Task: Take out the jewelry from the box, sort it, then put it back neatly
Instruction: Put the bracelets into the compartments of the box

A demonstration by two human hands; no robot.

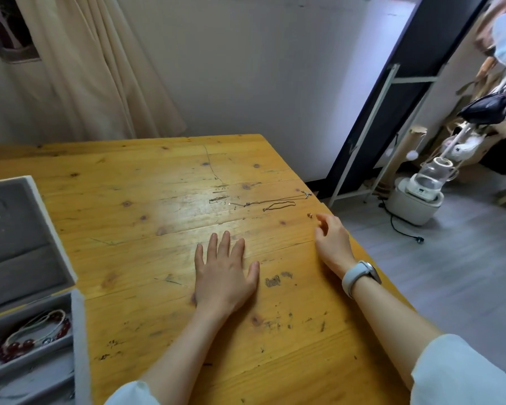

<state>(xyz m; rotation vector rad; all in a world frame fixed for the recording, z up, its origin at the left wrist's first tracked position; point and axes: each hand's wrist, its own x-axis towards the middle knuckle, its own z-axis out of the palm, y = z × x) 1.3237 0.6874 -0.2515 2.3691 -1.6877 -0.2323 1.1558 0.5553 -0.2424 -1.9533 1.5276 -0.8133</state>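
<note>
The grey jewelry box (78,331) stands open at the table's left edge, its lid (18,229) raised. Inside lie a red bead bracelet (18,346) and a pale beaded strand (38,324). Thin chains (257,202) are laid out on the wooden table (158,185) toward the far right, a darker small chain (279,205) among them. A tiny earring-like piece (310,215) sits near the right edge. My left hand (224,270) lies flat on the table, fingers straight. My right hand (332,239) hovers just behind the tiny piece with loosely curled fingers, holding nothing.
The table's right edge runs close beside my right hand, with grey floor beyond. A white appliance (415,194) with a black cable stands on the floor. A dark mirror frame (392,97) leans on the wall. A curtain (85,68) hangs at the back left.
</note>
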